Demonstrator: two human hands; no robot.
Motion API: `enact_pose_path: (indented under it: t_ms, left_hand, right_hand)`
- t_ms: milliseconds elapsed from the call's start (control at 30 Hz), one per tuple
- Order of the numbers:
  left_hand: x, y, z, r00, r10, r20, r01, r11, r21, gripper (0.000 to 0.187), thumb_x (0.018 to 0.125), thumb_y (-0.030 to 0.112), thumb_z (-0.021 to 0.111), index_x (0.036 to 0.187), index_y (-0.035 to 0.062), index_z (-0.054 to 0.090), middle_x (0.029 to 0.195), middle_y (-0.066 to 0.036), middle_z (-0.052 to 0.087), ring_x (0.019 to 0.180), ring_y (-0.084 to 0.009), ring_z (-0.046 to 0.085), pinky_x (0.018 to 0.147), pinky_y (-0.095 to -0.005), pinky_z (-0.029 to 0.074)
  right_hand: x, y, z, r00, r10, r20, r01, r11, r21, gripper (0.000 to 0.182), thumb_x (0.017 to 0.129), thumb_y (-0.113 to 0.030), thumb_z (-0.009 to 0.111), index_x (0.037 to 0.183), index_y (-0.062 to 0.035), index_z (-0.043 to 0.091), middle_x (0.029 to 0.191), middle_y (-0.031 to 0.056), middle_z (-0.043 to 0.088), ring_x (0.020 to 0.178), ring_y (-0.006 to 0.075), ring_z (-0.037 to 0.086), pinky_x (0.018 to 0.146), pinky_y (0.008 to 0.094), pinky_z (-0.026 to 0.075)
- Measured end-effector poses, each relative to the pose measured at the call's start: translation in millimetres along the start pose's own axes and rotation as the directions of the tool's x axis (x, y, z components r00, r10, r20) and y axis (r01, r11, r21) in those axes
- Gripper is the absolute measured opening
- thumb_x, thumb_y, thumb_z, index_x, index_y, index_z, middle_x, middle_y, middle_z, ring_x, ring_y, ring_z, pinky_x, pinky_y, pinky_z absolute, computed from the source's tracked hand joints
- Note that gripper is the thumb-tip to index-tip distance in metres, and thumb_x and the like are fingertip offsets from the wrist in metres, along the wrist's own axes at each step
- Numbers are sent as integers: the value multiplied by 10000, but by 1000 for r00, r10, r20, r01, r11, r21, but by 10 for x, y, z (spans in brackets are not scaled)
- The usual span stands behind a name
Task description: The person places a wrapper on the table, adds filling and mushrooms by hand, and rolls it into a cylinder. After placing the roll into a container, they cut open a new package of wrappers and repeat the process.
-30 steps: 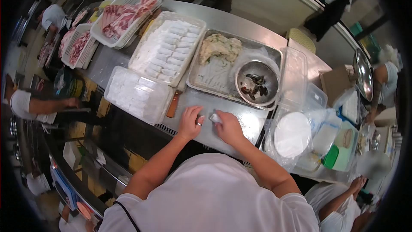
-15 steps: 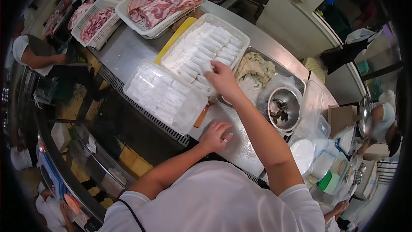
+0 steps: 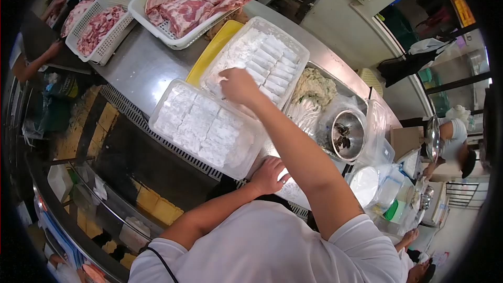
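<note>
My right hand [image 3: 238, 88] is over the near left part of a white tray [image 3: 303, 52] that holds rows of white, powder-coated rolls [image 3: 271, 47]. Its fingers are curled together, and whatever lies between them is too small to make out. On the steel table at the near edge of a second tray rests my left hand [image 3: 270, 175], fingers bent, a ring on one. That second tray [image 3: 236, 170] contains white powdered pieces [image 3: 201, 120] in rows. A yellow board [image 3: 212, 52] shows beneath the first tray.
White baskets [image 3: 137, 8] of raw meat [image 3: 194, 8] stand at the back left. To the right are a pan of pale mixture [image 3: 314, 86], a metal bowl [image 3: 348, 135] with dark pieces, and plastic containers [image 3: 364, 183]. Other people are at both sides, one a co-worker's arm [image 3: 39, 60].
My right hand has moved left, from the rolls toward the powdery left side of the tray. My left hand is now beside the nearer tray's corner. The whole view has shifted slightly.
</note>
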State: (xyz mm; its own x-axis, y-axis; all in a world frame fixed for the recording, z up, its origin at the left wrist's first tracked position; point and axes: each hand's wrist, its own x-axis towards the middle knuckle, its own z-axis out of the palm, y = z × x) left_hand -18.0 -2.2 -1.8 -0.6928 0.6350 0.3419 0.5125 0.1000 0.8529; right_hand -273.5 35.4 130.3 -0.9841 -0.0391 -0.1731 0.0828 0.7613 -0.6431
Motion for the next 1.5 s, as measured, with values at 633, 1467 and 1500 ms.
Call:
enact_pose_path:
  t_ms: [633,1467,1500]
  left_hand:
    - [-14,-28,-32,996,-16,87,24,996,-90,340,967,162,720,1272,23,663,1228,-186,672,1197,-400,625,1081,-544,466]
    - [85,34,-76,993,0,120,9,997,-80,299,973,152,719,1248,43,678,1198,-174,692,1133,-404,638,1050,-529,474]
    - [80,19,-55,993,-4,114,13,997,-80,297,976,153,720,1251,46,679,1198,-169,696,1136,-400,642,1052,-528,474]
  right_hand:
    - [-672,639,-202,988,-50,-145,32,992,-122,541,889,67,548,1412,18,675,1242,269,745,1152,454,648,1042,492,543]
    - [-88,970,-465,962,10,-273,-84,962,-261,454,824,74,607,1253,-9,733,1547,270,586,1378,460,582,1169,489,504]
    - [-91,993,-502,938,-21,-345,-64,970,-235,426,834,63,611,1237,-6,734,1545,267,585,1370,461,582,1151,497,514]
